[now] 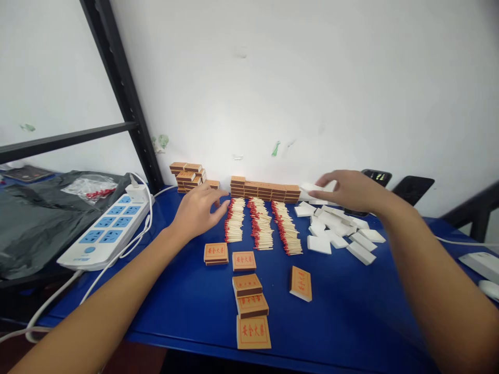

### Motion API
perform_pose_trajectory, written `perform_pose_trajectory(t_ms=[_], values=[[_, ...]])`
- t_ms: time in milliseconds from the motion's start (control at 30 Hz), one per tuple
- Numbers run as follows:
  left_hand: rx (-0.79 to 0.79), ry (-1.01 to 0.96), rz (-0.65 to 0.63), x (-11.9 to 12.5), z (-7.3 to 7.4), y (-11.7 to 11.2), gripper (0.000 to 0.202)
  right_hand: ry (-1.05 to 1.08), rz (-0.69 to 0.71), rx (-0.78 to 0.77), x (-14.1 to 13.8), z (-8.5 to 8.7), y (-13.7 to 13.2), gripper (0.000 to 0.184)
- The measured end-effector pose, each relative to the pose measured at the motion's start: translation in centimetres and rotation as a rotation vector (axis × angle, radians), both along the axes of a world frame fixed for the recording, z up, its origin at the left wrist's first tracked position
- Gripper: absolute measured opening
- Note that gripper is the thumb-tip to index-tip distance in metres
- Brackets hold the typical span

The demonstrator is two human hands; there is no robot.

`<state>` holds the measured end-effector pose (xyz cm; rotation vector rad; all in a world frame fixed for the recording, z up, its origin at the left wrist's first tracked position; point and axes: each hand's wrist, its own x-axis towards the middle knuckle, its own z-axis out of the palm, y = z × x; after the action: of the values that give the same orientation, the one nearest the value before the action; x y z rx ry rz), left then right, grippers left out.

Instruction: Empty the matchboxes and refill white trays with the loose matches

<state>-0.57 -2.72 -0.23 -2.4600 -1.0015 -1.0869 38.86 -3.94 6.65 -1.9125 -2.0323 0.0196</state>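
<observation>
My left hand (200, 209) reaches over the blue table (351, 311) with fingers stretched out, its tips beside the leftmost of three rows of red-tipped matches (260, 224). It holds nothing. My right hand (348, 190) hovers above a heap of white inner trays (337, 228) and pinches one white tray (312, 187) between thumb and fingers. Orange matchboxes (249, 291) lie in front of the match rows, nearer to me. More orange boxes are stacked against the wall (265, 190) and in a pile at the back left (187, 176).
A white and blue power strip (109, 228) with cables lies at the left, beside a black plastic bag (35, 218). A black shelf frame (120, 88) rises at the left. Dark devices (413, 187) stand at the back right, and white objects (483, 265) lie at the right edge.
</observation>
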Motion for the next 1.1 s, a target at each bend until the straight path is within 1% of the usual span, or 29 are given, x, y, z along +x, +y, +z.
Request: perform_pose_trajectory(t_ms=[67,133,200,267,333,433,500,533,600,700,833,933,1033,1100], values=[[0.003,0.003,-0.004,0.0,0.1,-0.1,0.02,-0.067,-0.128,-0.081,2.9,-0.5,-1.0,0.033],[0.003,0.006,-0.004,0.0,0.2,-0.1,0.021,-0.089,-0.205,-0.138,5.3,-1.5,-1.9,0.028],[0.004,0.007,-0.002,0.0,0.2,-0.2,0.023,-0.089,-0.245,-0.175,6.9,-2.4,-2.6,0.027],[0.001,0.006,0.003,0.0,0.2,-0.2,0.024,-0.106,-0.248,-0.151,7.3,-3.0,-2.9,0.029],[-0.003,0.004,0.005,0.1,0.2,-0.1,0.024,-0.156,-0.193,-0.034,6.6,-3.5,-2.6,0.031],[-0.016,0.006,-0.002,0.1,0.1,-0.1,0.024,-0.201,-0.004,0.166,3.7,-4.9,-1.7,0.036],[-0.022,0.009,0.001,0.2,0.0,0.0,0.025,-0.225,0.107,0.172,1.5,-6.2,-1.0,0.04],[-0.025,0.012,0.003,0.2,0.0,0.0,0.025,-0.257,0.129,0.151,0.6,-6.9,-0.7,0.04],[-0.03,0.021,0.01,0.2,-0.1,0.0,0.025,-0.321,0.133,0.106,-0.6,-8.1,-0.4,0.039],[-0.035,0.031,0.009,0.2,-0.1,0.0,0.024,-0.38,0.109,0.059,-0.7,-9.0,-0.3,0.037],[-0.019,0.017,-0.003,0.1,0.0,0.1,0.025,-0.396,0.094,0.001,0.3,-8.8,-0.3,0.032],[-0.015,0.016,-0.002,0.1,-0.1,0.1,0.025,-0.39,0.079,0.007,0.5,-8.5,-0.2,0.028],[-0.013,0.025,-0.001,0.1,-0.1,0.0,0.024,-0.368,0.084,0.055,-0.1,-8.7,-0.3,0.034],[-0.01,0.027,-0.002,0.1,-0.2,0.0,0.024,-0.376,0.093,0.046,-0.5,-9.1,-0.4,0.039]])
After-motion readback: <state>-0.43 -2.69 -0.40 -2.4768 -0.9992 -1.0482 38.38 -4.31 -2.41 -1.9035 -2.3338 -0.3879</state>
